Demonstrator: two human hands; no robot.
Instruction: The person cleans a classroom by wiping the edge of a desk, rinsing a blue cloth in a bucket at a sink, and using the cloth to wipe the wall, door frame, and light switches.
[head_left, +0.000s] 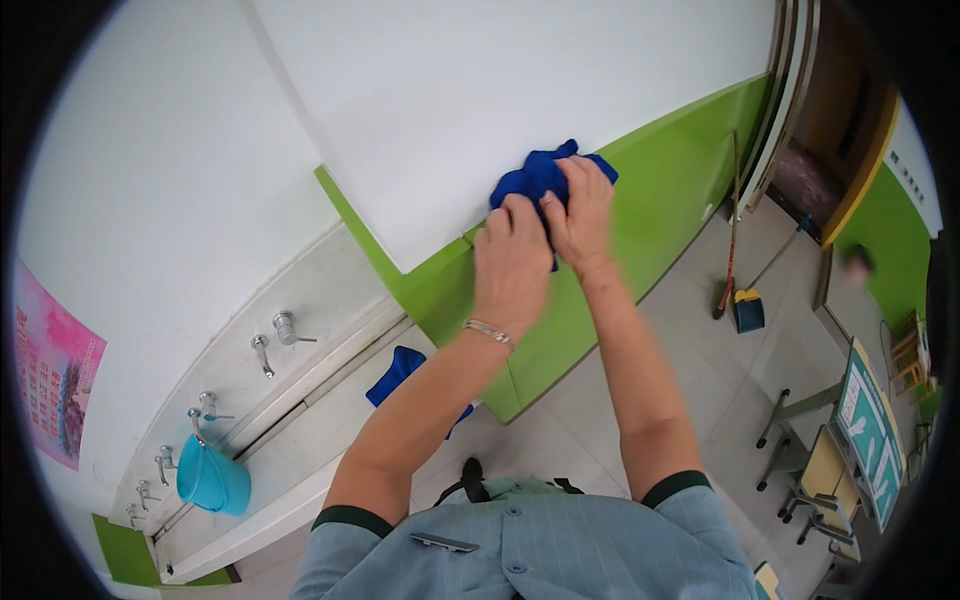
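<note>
Both my hands grip one bunched blue cloth (529, 176) against the wall, where its white upper part (420, 112) meets the glossy green lower part (667, 161). My right hand (585, 206) presses on the cloth's right side with the thumb and fingers around a fold. Just below and to the left, my left hand (514, 259) has its fingers curled into the lower folds; a bracelet (489, 334) circles that wrist. A second blue cloth (397, 373) hangs over the sink's front edge, partly hidden behind my left forearm.
At left runs a long trough sink (262, 499) with several chrome taps (285, 328) and a turquoise bucket (214, 480). A broom (727, 277) and a long-handled dustpan (748, 311) stand by the doorway. Desks with a teal board (874, 435) are at right; a blurred person (857, 264) is beyond.
</note>
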